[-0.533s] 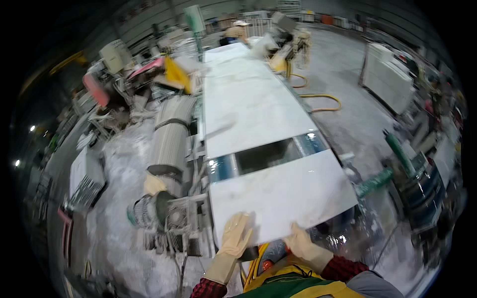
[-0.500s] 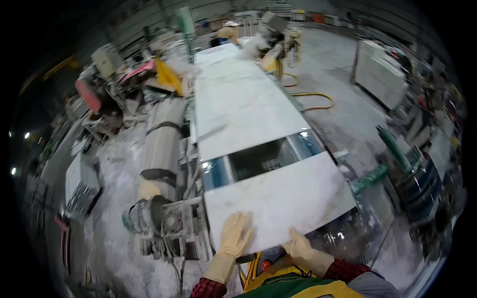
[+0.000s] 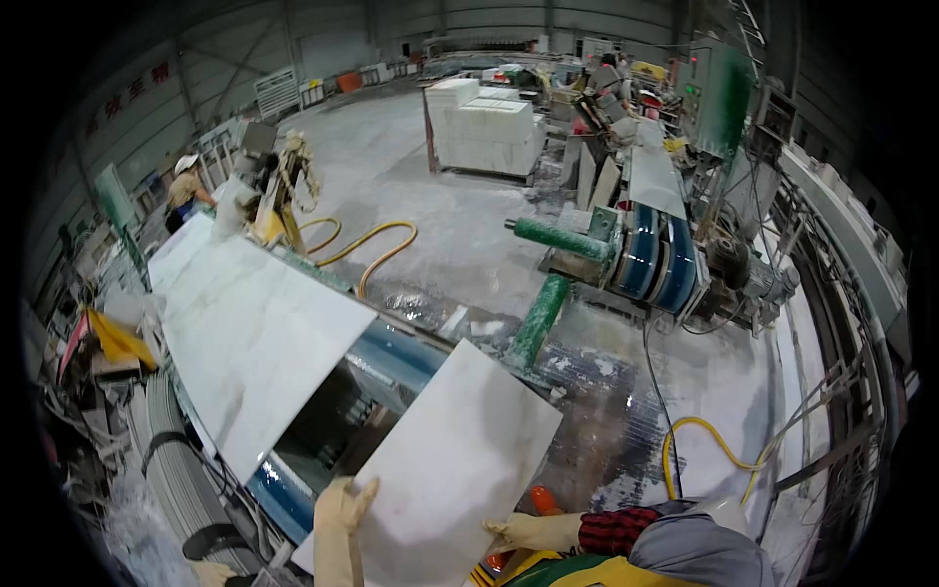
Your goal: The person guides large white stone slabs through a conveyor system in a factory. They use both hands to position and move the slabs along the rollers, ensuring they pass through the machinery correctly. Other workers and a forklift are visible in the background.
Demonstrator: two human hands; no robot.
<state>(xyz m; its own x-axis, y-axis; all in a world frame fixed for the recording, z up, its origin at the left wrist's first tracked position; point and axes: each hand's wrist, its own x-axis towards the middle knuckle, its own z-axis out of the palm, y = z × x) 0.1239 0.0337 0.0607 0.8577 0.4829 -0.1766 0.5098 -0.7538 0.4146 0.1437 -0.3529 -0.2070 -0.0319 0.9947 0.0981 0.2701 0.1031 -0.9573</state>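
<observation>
A rectangular white marble-like slab point(image 3: 460, 445) is in front of me, turned at an angle over the near end of a conveyor with blue belts point(image 3: 396, 357). My left hand point(image 3: 340, 519), in a cream rubber glove, grips its left edge with the thumb on top. On the opposite side, the thumb and fingers of my right hand point(image 3: 533, 531) close on the edge near my body. The slab hides part of both hands' fingers. Farther along the same conveyor lies a larger white slab point(image 3: 259, 328), apart from the one I hold.
To the right stands a second blue-belted conveyor point(image 3: 641, 256) with green rollers point(image 3: 540, 318). Yellow hoses point(image 3: 386, 235) lie on the wet floor. Stacked white slabs point(image 3: 484, 127) stand farther back. A person point(image 3: 186, 186) is at the far left, beyond the conveyor.
My view has swung to the right. The near slab has turned and shifted off its square place on the belts. My left hand, earlier flat on it, now grips its edge.
</observation>
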